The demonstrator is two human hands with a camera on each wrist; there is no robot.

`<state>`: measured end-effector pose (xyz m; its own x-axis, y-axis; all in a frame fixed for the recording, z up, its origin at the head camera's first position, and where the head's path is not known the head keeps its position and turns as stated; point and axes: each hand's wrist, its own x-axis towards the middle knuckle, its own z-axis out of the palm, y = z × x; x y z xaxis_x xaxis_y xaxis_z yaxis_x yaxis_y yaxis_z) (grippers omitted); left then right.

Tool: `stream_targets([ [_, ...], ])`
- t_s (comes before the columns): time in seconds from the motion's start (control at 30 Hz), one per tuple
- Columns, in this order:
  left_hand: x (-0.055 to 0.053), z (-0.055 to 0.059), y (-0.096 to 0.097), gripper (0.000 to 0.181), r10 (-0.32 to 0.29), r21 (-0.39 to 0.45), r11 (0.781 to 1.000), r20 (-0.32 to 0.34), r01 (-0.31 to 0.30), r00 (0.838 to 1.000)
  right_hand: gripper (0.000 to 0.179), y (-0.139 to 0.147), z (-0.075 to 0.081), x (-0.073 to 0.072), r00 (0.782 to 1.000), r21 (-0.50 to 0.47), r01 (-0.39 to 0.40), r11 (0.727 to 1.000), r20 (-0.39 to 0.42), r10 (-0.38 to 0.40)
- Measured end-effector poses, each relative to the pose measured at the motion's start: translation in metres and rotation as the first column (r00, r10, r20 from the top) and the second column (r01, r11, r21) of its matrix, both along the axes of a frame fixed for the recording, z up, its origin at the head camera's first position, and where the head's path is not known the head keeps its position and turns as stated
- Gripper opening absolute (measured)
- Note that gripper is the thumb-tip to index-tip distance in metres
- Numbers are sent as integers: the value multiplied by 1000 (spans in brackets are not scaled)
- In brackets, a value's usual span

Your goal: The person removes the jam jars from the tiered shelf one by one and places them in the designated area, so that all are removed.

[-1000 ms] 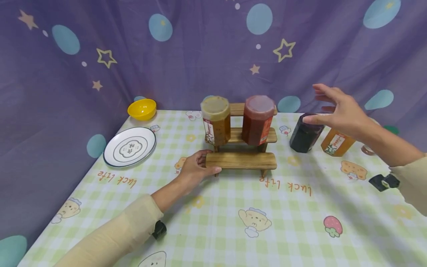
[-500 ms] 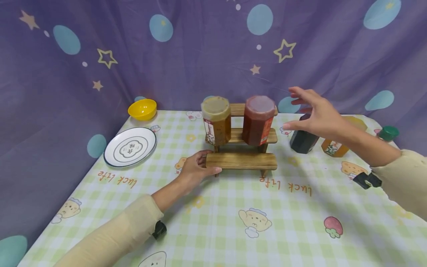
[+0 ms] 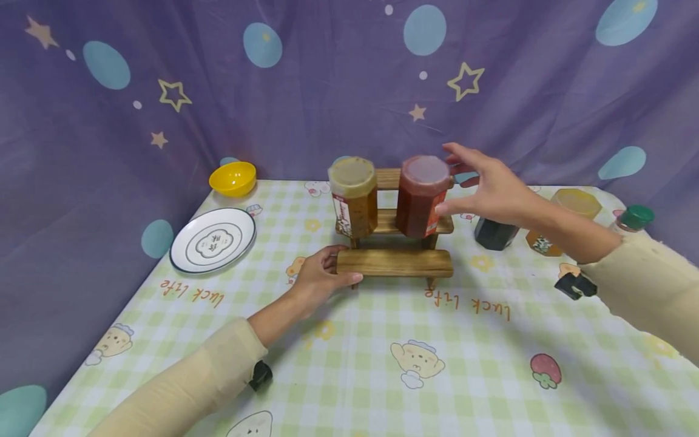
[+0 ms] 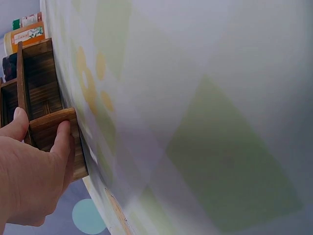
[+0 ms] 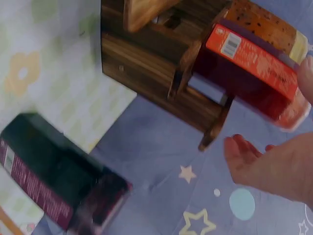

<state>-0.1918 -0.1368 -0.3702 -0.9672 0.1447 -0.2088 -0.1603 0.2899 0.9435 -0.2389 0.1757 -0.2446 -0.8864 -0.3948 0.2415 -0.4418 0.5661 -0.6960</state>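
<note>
A small wooden step rack [image 3: 394, 263] stands on the checked cloth. My left hand [image 3: 317, 276] grips the left end of its lowest step, thumb along the front; the left wrist view shows thumb and fingers [image 4: 61, 142] pinching the wood. On the middle step are two jars: an amber one with a pale lid [image 3: 361, 209] at left and a red one [image 3: 417, 203] at right. Just right of the red jar, my right hand [image 3: 494, 189] is spread, thumb and fingers parted, holding nothing. In the right wrist view its fingers [image 5: 234, 156] are apart from the red jar.
Right of the rack stands a dark jar [image 3: 494, 233], partly hidden behind my right hand. Beyond it are an orange jar [image 3: 576, 203] and a green-capped bottle [image 3: 638, 216]. At left lie a white plate [image 3: 182, 244] and a yellow bowl [image 3: 232, 180]. A purple curtain [image 3: 338, 91] hangs behind.
My right hand has moved left from over the dark jar to beside the red jar, uncovering the green-capped bottle. The left hand and the rack have stayed put.
</note>
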Motion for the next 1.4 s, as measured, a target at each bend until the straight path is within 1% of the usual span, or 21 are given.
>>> stream_targets([
  [0.17,0,-1,0,73,-2,0,1000,-3,2,1000,90,-13,-6,-4,1000,-27,13,1000,-9,-13],
  [0.4,0,-2,0,71,1,-3,1000,0,-1,1000,72,-23,-10,-4,999,-82,16,996,31,-13],
  [0.53,-1,-3,0,72,-1,-2,1000,-6,1,1000,69,-24,-10,-3,998,-106,17,994,57,-11],
  [0.77,-1,-3,-1,72,-5,3,1000,-3,5,1000,69,-24,-11,-1,995,-148,11,989,98,4],
  [1.03,0,-2,0,72,0,3,1000,-2,0,1000,77,-24,-12,-1,994,-133,53,990,104,-39],
  [1.17,0,-1,1,71,8,0,1000,4,-8,1000,84,-22,-9,3,995,-106,62,992,85,-53],
  [1.3,0,-1,1,73,4,-1,1000,2,-4,1000,81,-19,-6,9,997,-95,56,994,67,-50],
  [1.4,0,0,0,74,1,2,1000,3,-1,1000,79,-16,-2,15,995,-103,63,993,78,-55],
])
